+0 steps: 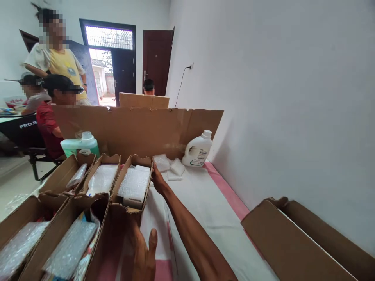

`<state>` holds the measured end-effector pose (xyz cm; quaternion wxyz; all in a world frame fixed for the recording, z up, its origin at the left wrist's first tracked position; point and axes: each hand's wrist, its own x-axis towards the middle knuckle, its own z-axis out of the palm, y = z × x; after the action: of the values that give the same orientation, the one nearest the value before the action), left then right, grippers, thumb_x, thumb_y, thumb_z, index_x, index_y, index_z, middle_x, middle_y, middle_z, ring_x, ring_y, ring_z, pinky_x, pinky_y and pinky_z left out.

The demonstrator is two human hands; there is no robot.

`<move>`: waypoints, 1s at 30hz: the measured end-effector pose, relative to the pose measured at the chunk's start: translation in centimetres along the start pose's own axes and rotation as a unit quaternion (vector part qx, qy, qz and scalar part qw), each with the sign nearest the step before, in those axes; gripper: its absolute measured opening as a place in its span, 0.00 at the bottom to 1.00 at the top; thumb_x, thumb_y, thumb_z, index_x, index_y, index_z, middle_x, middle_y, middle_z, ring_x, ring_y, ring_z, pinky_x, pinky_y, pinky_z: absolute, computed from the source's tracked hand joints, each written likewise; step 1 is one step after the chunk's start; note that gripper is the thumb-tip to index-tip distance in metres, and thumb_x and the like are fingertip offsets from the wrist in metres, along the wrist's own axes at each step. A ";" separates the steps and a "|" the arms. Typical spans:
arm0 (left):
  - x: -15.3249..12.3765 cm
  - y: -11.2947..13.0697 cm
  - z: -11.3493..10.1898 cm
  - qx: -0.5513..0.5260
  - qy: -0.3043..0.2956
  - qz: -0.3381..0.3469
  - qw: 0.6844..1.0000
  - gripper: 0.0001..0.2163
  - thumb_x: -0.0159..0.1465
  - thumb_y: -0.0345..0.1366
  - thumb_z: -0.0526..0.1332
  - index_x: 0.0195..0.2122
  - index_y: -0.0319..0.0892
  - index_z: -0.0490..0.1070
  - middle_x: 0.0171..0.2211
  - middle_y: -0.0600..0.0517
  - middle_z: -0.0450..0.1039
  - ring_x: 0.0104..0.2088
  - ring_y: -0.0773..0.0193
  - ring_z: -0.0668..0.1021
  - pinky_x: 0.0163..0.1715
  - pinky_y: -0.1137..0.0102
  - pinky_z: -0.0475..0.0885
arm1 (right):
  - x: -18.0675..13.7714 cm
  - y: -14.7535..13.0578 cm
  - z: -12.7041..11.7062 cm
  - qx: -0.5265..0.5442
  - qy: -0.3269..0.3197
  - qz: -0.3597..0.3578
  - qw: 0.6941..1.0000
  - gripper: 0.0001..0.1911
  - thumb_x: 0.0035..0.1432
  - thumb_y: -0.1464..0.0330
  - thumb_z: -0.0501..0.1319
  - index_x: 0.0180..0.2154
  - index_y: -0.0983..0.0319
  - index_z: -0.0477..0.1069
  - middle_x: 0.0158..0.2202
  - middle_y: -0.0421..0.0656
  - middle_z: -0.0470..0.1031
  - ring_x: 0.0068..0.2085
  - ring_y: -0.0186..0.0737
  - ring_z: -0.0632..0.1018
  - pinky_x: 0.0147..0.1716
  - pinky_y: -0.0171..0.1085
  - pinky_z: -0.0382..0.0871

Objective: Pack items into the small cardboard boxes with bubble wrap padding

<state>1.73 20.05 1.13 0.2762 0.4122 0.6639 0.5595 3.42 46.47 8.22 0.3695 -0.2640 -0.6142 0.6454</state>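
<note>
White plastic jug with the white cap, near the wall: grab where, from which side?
I'd grip the white plastic jug by its moulded handle, from the left and slightly above: it stands upright, the loop faces left, and the white wall looks close on its right. Stay above the whitish bubble-wrap packets lying to its left.

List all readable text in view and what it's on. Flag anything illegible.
"PROJE": black chair back; any letters after it are hidden.
Too small or blurred: labels on white bottle and green bottle, lettering on red-and-white container, print on yellow shirt.
</note>
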 end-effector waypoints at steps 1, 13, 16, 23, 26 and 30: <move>0.4 -0.3 0.1 0.008 0.002 -0.005 1.000 0.42 0.61 0.60 0.56 0.72 0.45 0.47 0.73 0.45 0.49 0.73 0.50 0.47 0.72 0.51 0.47 | 0.8 0.3 0.4 0.001 -0.014 0.007 1.000 0.44 0.65 0.36 0.37 0.54 0.58 0.75 0.50 0.43 0.82 0.58 0.48 0.76 0.55 0.48 0.67; 1.5 -1.9 2.5 0.083 0.073 -0.081 0.991 0.46 0.63 0.55 0.59 0.73 0.53 0.30 0.75 0.47 0.41 0.73 0.47 0.49 0.68 0.52 0.59 | 0.8 0.1 1.7 -0.075 0.032 -0.011 0.997 0.30 0.73 0.51 0.43 0.53 0.61 0.74 0.49 0.41 0.81 0.54 0.43 0.77 0.55 0.45 0.68; 0.2 -2.0 3.9 0.078 0.056 -0.067 0.993 0.40 0.67 0.53 0.53 0.73 0.52 0.31 0.74 0.41 0.40 0.71 0.45 0.58 0.65 0.49 0.65 | -4.4 -1.6 -1.2 -0.233 0.105 -0.085 0.963 0.23 0.69 0.51 0.53 0.54 0.56 0.74 0.54 0.42 0.77 0.57 0.49 0.75 0.59 0.47 0.66; 7.2 1.1 9.6 0.133 -0.063 0.115 0.982 0.19 0.67 0.45 0.55 0.55 0.44 0.70 0.53 0.42 0.74 0.56 0.51 0.76 0.57 0.52 0.72 | -20.5 -9.9 -16.9 -0.661 0.379 -0.095 0.640 0.27 0.66 0.59 0.58 0.61 0.67 0.63 0.63 0.63 0.65 0.66 0.65 0.62 0.62 0.63 0.55; 14.1 2.5 13.2 0.164 -0.047 0.142 0.975 0.18 0.64 0.37 0.57 0.54 0.41 0.72 0.54 0.41 0.73 0.58 0.49 0.73 0.61 0.52 0.66 | -25.1 -12.3 -22.2 -0.754 0.410 0.051 0.510 0.23 0.65 0.61 0.58 0.57 0.67 0.65 0.56 0.64 0.72 0.60 0.66 0.70 0.53 0.59 0.64; 22.2 4.0 16.5 0.215 -0.004 0.144 0.966 0.20 0.64 0.33 0.57 0.58 0.40 0.69 0.62 0.37 0.65 0.62 0.43 0.66 0.61 0.47 0.60 | -28.1 -12.3 -25.5 -0.738 0.367 0.233 0.516 0.19 0.63 0.58 0.60 0.52 0.62 0.68 0.33 0.50 0.79 0.35 0.56 0.81 0.31 0.44 0.67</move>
<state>5.10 47.68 3.42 0.0997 0.5555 0.7010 0.4360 42.04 38.86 14.45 0.0706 -0.7887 -0.5965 -0.1311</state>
